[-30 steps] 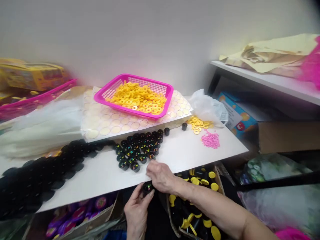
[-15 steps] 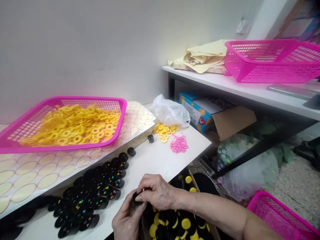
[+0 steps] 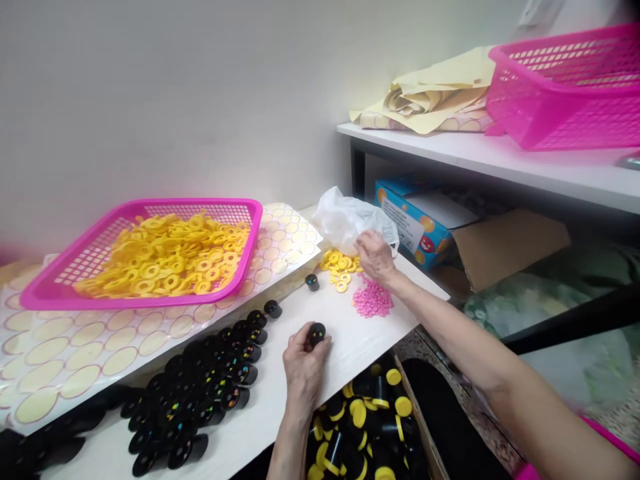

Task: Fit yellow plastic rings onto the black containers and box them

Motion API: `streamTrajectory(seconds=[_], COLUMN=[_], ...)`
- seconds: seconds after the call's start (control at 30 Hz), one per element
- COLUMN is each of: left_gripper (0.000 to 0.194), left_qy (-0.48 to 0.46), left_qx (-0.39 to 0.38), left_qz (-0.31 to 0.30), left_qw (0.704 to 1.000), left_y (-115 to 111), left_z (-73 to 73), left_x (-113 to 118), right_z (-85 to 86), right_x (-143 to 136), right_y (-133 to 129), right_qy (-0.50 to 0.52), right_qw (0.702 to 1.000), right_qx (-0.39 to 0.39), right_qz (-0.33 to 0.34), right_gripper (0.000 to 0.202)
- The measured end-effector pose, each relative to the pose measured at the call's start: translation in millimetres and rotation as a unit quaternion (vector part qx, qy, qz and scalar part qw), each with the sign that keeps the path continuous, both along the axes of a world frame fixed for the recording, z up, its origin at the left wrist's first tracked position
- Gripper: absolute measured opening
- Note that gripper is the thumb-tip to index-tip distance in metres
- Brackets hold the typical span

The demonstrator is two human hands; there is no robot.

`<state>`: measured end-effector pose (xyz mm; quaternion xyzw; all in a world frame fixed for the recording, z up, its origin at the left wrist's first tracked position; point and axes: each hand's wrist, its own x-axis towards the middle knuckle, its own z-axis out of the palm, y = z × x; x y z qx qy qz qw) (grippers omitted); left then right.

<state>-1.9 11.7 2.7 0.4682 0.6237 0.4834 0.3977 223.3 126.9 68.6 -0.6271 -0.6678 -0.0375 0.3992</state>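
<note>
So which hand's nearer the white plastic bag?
Right. The right hand is at the white plastic bag's near side, contact unclear; the left hand is farther off, lower in view, holding a black cup.

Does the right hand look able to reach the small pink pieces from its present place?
Probably yes: the right hand is close to the pink pieces, which lie loose on the white table, and nothing seems to block the way.

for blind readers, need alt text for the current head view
A person's left hand holds a black cup at a white table, while the right hand is near a white plastic bag, yellow rings and pink pieces. Clustered black cups and a pink basket of more yellow rings sit to the left.
</note>
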Motion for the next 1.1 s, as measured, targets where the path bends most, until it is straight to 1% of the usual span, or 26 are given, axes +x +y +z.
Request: streamTrajectory(seconds=[0.03, 0.07, 0.1, 0.13, 0.17, 0.2, 0.23, 0.27, 0.3, 0.37, 0.43, 0.47, 0.53, 0.57, 0.6, 0.63, 0.7, 0.77, 0.87, 0.97, 1.0, 1.03, 1.07, 1.1], left_gripper=[0.045, 0.044, 0.042, 0.041, 0.040, 0.040, 0.040, 0.041, 0.041, 0.040, 0.039, 0.039, 0.037, 0.037, 0.037, 0.038, 0.039, 0.039, 0.037, 0.036, 0.036, 0.037, 0.037, 0.038], left_qy=[0.012, 0.025, 0.038, 0.051, 0.062, 0.068, 0.072, 0.074, 0.078, 0.086, 0.094, 0.096, 0.100, 0.103, 0.105, 0.107, 0.107, 0.104, 0.103, 0.108, 0.108, 0.107, 0.106, 0.104], left_qx=[0.005, 0.009, 0.013, 0.016, 0.017, 0.018, 0.020, 0.021, 0.023, 0.025, 0.029, 0.031, 0.034, 0.035, 0.036, 0.038, 0.042, 0.042, 0.038, 0.034, 0.030, 0.026, 0.021, 0.018], left_qz=[0.004, 0.006, 0.007, 0.007, 0.004, 0.001, -0.002, -0.004, -0.008, -0.016, -0.019, -0.021, -0.021, -0.021, -0.021, -0.019, -0.017, -0.016, -0.017, -0.017, -0.016, -0.015, -0.013, -0.012], left_qw=[1.000, 1.000, 0.999, 0.999, 0.998, 0.998, 0.997, 0.997, 0.997, 0.996, 0.995, 0.995, 0.994, 0.994, 0.994, 0.993, 0.993, 0.994, 0.994, 0.993, 0.994, 0.994, 0.994, 0.994], left_y=[4.3, 7.6, 10.0, 11.5, 12.3, 12.6, 12.5, 12.1, 11.7, 10.7, 9.9, 9.5, 9.2, 9.2, 9.2, 9.3, 9.5, 9.5, 9.2, 9.1, 9.3, 9.4, 9.7, 10.1], left_z=[-0.6, -1.3, -2.1, -3.1, -4.1, -5.3, -6.5, -7.6, -8.4, -9.3, -8.9, -8.5, -7.9, -7.9, -8.2, -8.8, -10.3, -11.4, -10.8, -8.2, -7.2, -6.4, -5.8, -5.5], left_x=[2.5, 4.3, 5.4, 6.0, 6.1, 5.9, 5.4, 5.0, 4.5, 4.1, 4.3, 4.6, 5.1, 5.2, 5.3, 5.2, 4.7, 4.3, 4.1, 3.9, 3.7, 3.4, 3.1, 2.7], right_z=[5.8, 11.1, 15.6, 18.9, 20.9, 21.6, 21.3, 20.2, 18.6, 15.0, 11.8, 10.5, 7.9, 6.7, 5.7, 4.8, 3.4, 2.1, -0.3, 0.0, 1.8, 4.6, 8.5, 13.3], right_x=[-0.3, -1.1, -2.4, -4.0, -5.9, -8.0, -10.1, -11.9, -13.1, -13.6, -12.2, -11.3, -10.0, -9.8, -9.8, -10.2, -12.2, -16.6, -28.9, -42.7, -45.4, -46.5, -45.6, -42.6], right_y=[6.9, 12.7, 17.7, 22.1, 26.1, 29.9, 33.5, 36.9, 39.9, 43.8, 43.0, 40.4, 31.7, 26.3, 21.1, 16.6, 11.9, 14.4, 26.6, 33.6, 32.6, 30.0, 26.3, 22.2], right_qy=[-0.003, -0.006, -0.013, -0.026, -0.047, -0.074, -0.102, -0.125, -0.136, -0.130, -0.099, -0.084, -0.069, -0.071, -0.077, -0.083, -0.079, -0.058, -0.042, -0.048, -0.049, -0.040, -0.018, 0.024], right_qw=[1.000, 0.999, 1.000, 0.998, 0.989, 0.972, 0.955, 0.940, 0.932, 0.929, 0.925, 0.918, 0.896, 0.885, 0.880, 0.884, 0.913, 0.939, 0.950, 0.961, 0.963, 0.961, 0.957, 0.949], right_qx=[0.020, 0.026, 0.017, -0.009, -0.048, -0.091, -0.131, -0.162, -0.183, -0.203, -0.223, -0.245, -0.298, -0.318, -0.325, -0.318, -0.275, -0.239, -0.222, -0.209, -0.204, -0.199, -0.190, -0.175], right_qz=[-0.017, -0.018, 0.009, 0.063, 0.134, 0.202, 0.248, 0.271, 0.281, 0.282, 0.291, 0.300, 0.324, 0.333, 0.337, 0.332, 0.291, 0.242, 0.213, 0.177, 0.172, 0.188, 0.216, 0.262], right_gripper=[0.022, 0.023, 0.023, 0.023, 0.022, 0.022, 0.020, 0.020, 0.020, 0.023, 0.023, 0.021, 0.018, 0.016, 0.015, 0.015, 0.017, 0.021, 0.024, 0.020, 0.018, 0.015, 0.013, 0.014])
